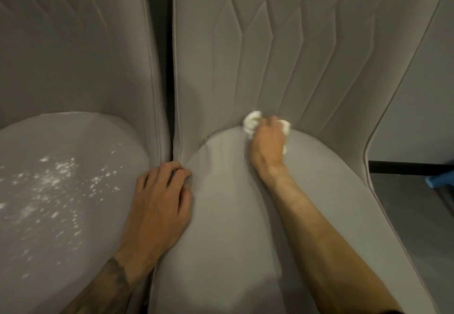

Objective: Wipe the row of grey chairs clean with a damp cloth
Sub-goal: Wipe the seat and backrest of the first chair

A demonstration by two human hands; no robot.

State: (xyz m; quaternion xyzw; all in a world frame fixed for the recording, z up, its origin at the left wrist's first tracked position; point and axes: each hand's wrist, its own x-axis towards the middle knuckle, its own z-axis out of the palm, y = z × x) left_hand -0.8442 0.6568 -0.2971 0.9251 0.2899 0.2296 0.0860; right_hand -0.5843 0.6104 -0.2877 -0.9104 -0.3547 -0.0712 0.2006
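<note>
Two grey upholstered chairs stand side by side. On the right chair (221,227), my right hand (267,144) grips a crumpled white cloth (250,122) and presses it into the crease where the seat meets the quilted backrest (282,56). My left hand (159,203) rests on the left edge of that seat, fingers bent over the rim by the gap between the chairs. The left chair (61,191) has white specks scattered over its seat cushion.
A dark narrow gap (169,68) separates the two backrests. To the right lie a grey floor (417,227), a black bar (405,166) and a small blue object (439,181) at the frame edge.
</note>
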